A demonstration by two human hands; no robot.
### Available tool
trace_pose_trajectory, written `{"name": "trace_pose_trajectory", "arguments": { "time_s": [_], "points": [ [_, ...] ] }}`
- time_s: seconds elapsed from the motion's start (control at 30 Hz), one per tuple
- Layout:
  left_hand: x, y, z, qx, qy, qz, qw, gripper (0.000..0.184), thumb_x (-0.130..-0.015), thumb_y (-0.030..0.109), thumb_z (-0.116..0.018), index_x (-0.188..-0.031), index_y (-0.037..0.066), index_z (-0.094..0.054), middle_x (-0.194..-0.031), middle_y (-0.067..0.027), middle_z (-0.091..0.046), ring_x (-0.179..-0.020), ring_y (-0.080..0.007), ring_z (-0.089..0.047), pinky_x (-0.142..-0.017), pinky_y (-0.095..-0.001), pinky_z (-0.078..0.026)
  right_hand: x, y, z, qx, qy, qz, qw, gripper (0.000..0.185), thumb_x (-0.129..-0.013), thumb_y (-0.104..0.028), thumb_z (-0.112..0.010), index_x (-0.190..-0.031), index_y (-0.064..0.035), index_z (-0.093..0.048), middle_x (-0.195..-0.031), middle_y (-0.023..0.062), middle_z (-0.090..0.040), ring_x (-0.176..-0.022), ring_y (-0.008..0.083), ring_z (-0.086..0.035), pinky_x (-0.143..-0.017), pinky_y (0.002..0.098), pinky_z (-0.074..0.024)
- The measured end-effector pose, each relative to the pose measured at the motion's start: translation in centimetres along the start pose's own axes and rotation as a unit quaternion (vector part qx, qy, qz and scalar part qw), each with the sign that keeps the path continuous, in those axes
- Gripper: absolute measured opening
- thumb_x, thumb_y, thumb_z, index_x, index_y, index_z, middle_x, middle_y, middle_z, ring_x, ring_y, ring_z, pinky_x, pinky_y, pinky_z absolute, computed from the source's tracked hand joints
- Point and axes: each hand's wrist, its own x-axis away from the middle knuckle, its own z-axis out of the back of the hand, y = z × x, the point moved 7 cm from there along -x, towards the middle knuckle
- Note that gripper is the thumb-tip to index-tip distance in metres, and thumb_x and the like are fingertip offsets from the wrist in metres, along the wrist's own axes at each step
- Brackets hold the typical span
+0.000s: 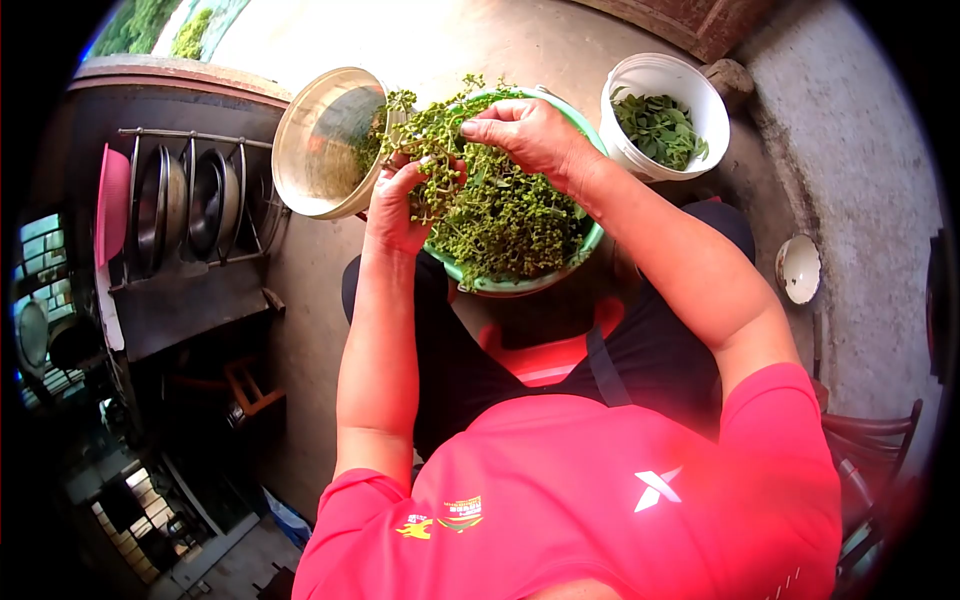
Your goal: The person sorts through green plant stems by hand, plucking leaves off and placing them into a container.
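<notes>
My left hand [402, 205] is closed around the stems of a green sprig with clusters of small berries [436, 135], held over the left rim of a green basin. My right hand [520, 135] pinches at the upper right part of the same sprig, thumb and fingers together. Beneath both hands, the green basin [592, 240] is heaped with more berry clusters [510, 235]. A beige bucket [310, 140] tilts at the left, with some green bits inside. To the right stands a white bucket [640, 163] holding green leaves [660, 130].
Pans [210, 205] and a pink basket [113, 205] stand on a rack at the left. A small white bowl [799, 269] is on the floor by the right wall. Part of a dark chair [875, 430] shows at the lower right. A red stool [540, 362] is between my legs.
</notes>
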Motion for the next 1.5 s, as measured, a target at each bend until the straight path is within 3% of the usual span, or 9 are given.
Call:
{"name": "trace_pose_trajectory", "arguments": {
  "time_s": [0.3, 0.67, 0.77, 0.83, 0.93, 1.03, 1.1, 1.23, 1.5],
  "points": [
    [0.0, -0.1, 1.7, 0.064, 0.055, 0.009, 0.996, 0.029, -0.080, 0.003, -0.056, -0.109, 0.001, -0.052, -0.092, -0.0156, -0.062, -0.082, -0.0306, -0.064, -0.076, -0.0447, -0.055, -0.4, 0.5, 2.1, -0.290, 0.014, -0.045, 0.956, 0.015, -0.084, -0.013, -0.058, -0.073, -0.0143, -0.048, -0.055, -0.0081, -0.036, -0.042, 0.0034, -0.029, -0.036, 0.0198, -0.0221],
    [-3.9, 10.8, 14.4, -0.026, 0.232, -0.052, 0.971, 0.029, -0.085, 0.019, -0.056, -0.112, 0.009, -0.054, -0.110, -0.0118, -0.059, -0.100, -0.0321, -0.057, -0.085, -0.0513, -0.048, -1.2, -0.1, 19.9, -0.047, 0.327, 0.010, 0.944, 0.016, -0.080, -0.023, -0.060, -0.074, -0.0098, -0.054, -0.061, -0.0015, -0.051, -0.047, 0.0060, -0.045, -0.039, 0.0197, -0.0377],
    [-3.7, 11.8, 17.1, -0.063, 0.262, 0.018, 0.963, 0.093, -0.077, 0.042, -0.068, -0.142, 0.001, -0.016, -0.144, -0.0212, -0.018, -0.132, -0.0409, -0.021, -0.102, -0.0576, -0.028, -1.5, 1.9, 23.7, 0.071, 0.328, -0.009, 0.942, 0.026, -0.075, -0.022, -0.062, -0.091, -0.0008, -0.060, -0.076, 0.0076, -0.059, -0.067, 0.0137, -0.058, -0.053, 0.0290, -0.0484],
    [-2.4, 11.2, 17.6, -0.115, 0.412, 0.035, 0.903, 0.102, -0.075, 0.046, -0.070, -0.143, -0.001, -0.010, -0.144, -0.0253, -0.016, -0.134, -0.0409, -0.019, -0.102, -0.0578, -0.029, 0.2, 1.4, 24.5, 0.220, 0.376, -0.056, 0.898, 0.035, -0.073, -0.020, -0.062, -0.099, 0.0025, -0.059, -0.089, 0.0127, -0.062, -0.079, 0.0181, -0.060, -0.066, 0.0346, -0.0513],
    [-2.6, 9.6, 14.0, -0.332, 0.282, 0.025, 0.900, 0.070, -0.080, 0.034, -0.069, -0.132, -0.001, -0.038, -0.127, -0.0179, -0.044, -0.111, -0.0274, -0.050, -0.087, -0.0394, -0.045, 0.4, 1.0, 23.7, 0.150, 0.373, -0.072, 0.913, 0.072, -0.073, -0.033, -0.066, -0.134, -0.0084, -0.039, -0.136, 0.0135, -0.043, -0.122, 0.0290, -0.042, -0.095, 0.0455, -0.0343],
    [-1.1, 5.4, 5.0, -0.510, 0.083, 0.042, 0.855, 0.035, -0.086, 0.024, -0.064, -0.113, 0.003, -0.059, -0.100, -0.0072, -0.064, -0.093, -0.0135, -0.059, -0.080, -0.0276, -0.049, -0.9, 1.5, 25.2, 0.131, 0.387, 0.043, 0.912, 0.058, -0.076, -0.029, -0.065, -0.129, -0.0117, -0.048, -0.127, 0.0122, -0.052, -0.115, 0.0236, -0.049, -0.092, 0.0390, -0.0398],
    [0.2, 2.1, 2.0, -0.576, -0.026, 0.059, 0.815, 0.035, -0.084, 0.024, -0.066, -0.113, 0.006, -0.060, -0.104, -0.0105, -0.064, -0.096, -0.0169, -0.060, -0.083, -0.0307, -0.048, 0.3, -1.9, 18.3, -0.041, 0.225, 0.166, 0.959, 0.021, -0.082, -0.017, -0.060, -0.099, -0.0037, -0.061, -0.072, 0.0043, -0.056, -0.051, 0.0093, -0.050, -0.046, 0.0234, -0.0423],
    [3.7, -1.0, -1.8, -0.786, -0.060, -0.056, 0.612, 0.039, -0.076, 0.013, -0.067, -0.113, 0.010, -0.057, -0.113, -0.0169, -0.056, -0.103, -0.0347, -0.056, -0.088, -0.0400, -0.046, 3.8, -4.7, 9.5, 0.013, 0.120, 0.173, 0.978, 0.022, -0.083, -0.012, -0.060, -0.102, -0.0024, -0.060, -0.087, 0.0048, -0.059, -0.069, 0.0087, -0.056, -0.059, 0.0226, -0.0462],
    [3.5, -1.7, 3.4, -0.777, 0.042, -0.066, 0.624, 0.020, -0.077, 0.008, -0.060, -0.096, 0.010, -0.063, -0.087, -0.0139, -0.066, -0.082, -0.0307, -0.064, -0.073, -0.0361, -0.051, 4.5, -0.9, 4.8, 0.070, 0.005, 0.050, 0.996, 0.021, -0.084, -0.016, -0.058, -0.099, -0.0028, -0.060, -0.079, 0.0021, -0.061, -0.064, 0.0100, -0.057, -0.060, 0.0224, -0.0472]
  ]
}}
